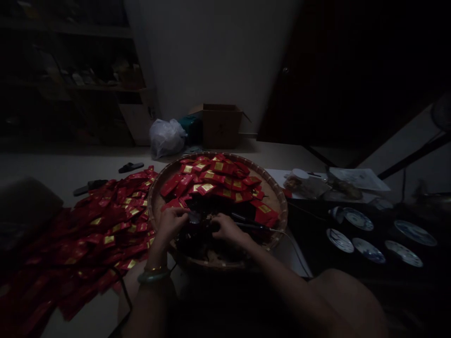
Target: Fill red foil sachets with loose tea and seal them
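A round woven bamboo tray [283, 211] stands before me, its far half heaped with small red packets [218, 177] bearing gold labels. Dark loose material, perhaps tea leaves, lies in the near half [200, 241]. Over it my left hand [173, 225] pinches the edge of a small clear plastic bag [194, 217]. My right hand [227, 229] has its fingers closed at the dark material; what they hold, if anything, is hidden. Just right of that hand lies a black stick-like tool [255, 226] with a pale cord.
Many red packets [105, 230] cover the floor at left, near slippers [130, 167]. Several patterned plates [368, 249] sit on a dark table at right. A white plastic bag [167, 137] and an open cardboard box [221, 126] stand by the wall.
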The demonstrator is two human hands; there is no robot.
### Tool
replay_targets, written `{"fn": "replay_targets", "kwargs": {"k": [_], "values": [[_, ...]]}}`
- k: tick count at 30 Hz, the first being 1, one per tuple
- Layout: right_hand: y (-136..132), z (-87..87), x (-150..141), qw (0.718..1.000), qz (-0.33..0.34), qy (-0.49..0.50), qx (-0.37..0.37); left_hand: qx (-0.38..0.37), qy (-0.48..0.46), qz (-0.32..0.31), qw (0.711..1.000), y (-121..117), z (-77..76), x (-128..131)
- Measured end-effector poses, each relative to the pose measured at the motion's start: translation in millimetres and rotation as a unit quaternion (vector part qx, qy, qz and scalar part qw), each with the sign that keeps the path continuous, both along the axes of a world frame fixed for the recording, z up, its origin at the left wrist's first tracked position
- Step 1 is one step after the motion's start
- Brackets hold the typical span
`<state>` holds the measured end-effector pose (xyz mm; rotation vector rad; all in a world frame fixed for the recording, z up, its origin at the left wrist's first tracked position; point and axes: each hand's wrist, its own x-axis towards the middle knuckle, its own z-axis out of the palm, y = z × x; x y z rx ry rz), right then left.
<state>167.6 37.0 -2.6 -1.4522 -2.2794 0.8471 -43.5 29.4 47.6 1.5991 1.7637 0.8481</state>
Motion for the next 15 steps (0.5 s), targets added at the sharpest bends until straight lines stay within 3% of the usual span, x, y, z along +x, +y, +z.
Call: {"fn": "replay_targets", "kwargs": {"k": [4,8,15], "values": [[13,36.4,16,0.99,-0.061,0.128,0.014,0.003,-0.024,-0.017,1.0,2,1.3,15],[19,68.9,5,0.968,-0.035,0.247,0.034,-0.013,-0.045,-0.034,0.998,5,3.1,28],[15,71.8,-21,0.981,-0.001,0.165,0.102,-0.027,-0.081,-0.031,0.996,7,-0.7,29]]}}
